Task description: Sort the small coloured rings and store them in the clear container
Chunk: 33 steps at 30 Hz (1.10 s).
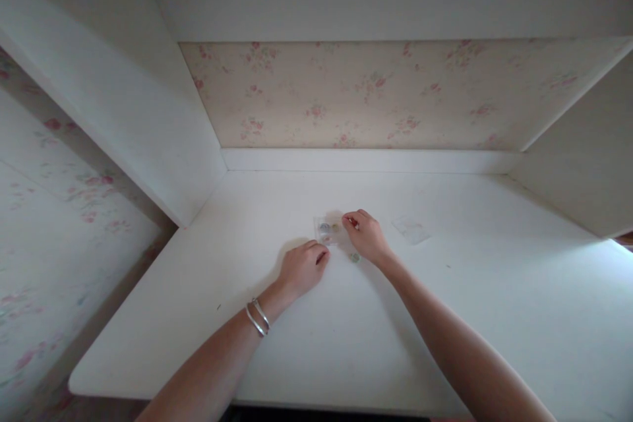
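A small clear plastic bag [319,221] lies on the white desk, with small round items [325,227] on or in it; glare hides their kind. My left hand [302,268], wearing two silver bangles [258,316] at the wrist, is closed at the bag's lower edge, fingertips on it. Just right of the bag, my right hand [364,235] holds thumb and forefinger in a pinch. Whatever is between those fingertips is too small to make out. Below the right hand sits a small round greenish item [355,256], apart from the bag.
Another clear plastic bag [411,229] lies flat to the right of my right hand. The white desk [306,356] is bounded by a back ledge [370,160], a left side panel [182,165] and a right panel [588,145]. A small dark speck [218,307] lies left of my forearm.
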Motion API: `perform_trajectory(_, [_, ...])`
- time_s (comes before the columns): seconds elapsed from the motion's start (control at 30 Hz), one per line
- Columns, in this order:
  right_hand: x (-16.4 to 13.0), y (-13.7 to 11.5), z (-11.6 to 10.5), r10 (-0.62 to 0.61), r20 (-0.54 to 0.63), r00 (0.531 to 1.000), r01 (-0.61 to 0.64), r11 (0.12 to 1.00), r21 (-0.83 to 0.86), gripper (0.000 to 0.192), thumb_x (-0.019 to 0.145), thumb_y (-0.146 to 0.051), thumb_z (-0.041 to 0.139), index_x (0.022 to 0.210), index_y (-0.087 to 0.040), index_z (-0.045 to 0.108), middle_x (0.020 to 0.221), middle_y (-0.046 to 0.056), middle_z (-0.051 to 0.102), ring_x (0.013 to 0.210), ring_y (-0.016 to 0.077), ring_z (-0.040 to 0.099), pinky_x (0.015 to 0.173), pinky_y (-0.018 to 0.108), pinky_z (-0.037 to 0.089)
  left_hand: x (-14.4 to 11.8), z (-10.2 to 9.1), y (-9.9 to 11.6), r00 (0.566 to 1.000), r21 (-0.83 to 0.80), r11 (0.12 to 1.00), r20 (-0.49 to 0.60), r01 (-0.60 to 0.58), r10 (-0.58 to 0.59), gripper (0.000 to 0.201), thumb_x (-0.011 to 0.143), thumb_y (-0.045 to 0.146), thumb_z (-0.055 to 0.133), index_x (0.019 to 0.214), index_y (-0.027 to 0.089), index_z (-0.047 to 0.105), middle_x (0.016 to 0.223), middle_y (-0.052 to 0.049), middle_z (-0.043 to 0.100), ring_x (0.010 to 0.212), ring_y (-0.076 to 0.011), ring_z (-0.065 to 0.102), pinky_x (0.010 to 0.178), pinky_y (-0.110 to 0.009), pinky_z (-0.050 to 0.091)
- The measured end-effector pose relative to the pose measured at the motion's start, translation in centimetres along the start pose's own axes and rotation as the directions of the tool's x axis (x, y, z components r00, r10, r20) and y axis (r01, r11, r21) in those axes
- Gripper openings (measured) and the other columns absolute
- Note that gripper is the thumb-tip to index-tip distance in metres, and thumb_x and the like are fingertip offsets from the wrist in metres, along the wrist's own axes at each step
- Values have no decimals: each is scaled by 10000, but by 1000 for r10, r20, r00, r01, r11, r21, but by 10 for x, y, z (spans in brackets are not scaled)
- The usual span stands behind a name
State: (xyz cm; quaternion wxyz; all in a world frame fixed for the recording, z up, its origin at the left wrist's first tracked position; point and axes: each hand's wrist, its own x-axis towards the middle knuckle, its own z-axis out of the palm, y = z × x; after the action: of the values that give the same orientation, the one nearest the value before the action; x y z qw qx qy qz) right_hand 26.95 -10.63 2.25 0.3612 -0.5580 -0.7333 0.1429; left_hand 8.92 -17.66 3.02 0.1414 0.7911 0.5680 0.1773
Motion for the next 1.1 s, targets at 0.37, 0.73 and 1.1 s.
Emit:
perform_trajectory(0.37, [-54,23,-30,250,-29,968,-244,961,129,291,813,-410,480,849,-205,683,715,24,653,618,151,554,586,266,401,7,-3,9,989,-19,989,26,-145,145,262,916,297,392,889,226,643,948,-14,646,838,-146,594,723,-241,431])
perform_trajectory(0.73, [-56,14,-38,216,14,976,-216,974,65,348,833,-425,424,873,-204,690,642,10,638,559,135,531,553,241,367,22,12,44,947,149,945,180,-292,265,313,933,353,348,992,238,633,949,-46,598,808,-178,600,680,-287,466])
perform_trajectory(1.1, [-60,13,-36,126,79,989,-131,990,61,277,843,-358,443,855,-221,684,677,3,649,595,127,549,581,233,372,23,13,38,974,35,975,48,-221,220,270,931,313,371,955,244,630,954,-22,595,800,-151,596,694,-258,458])
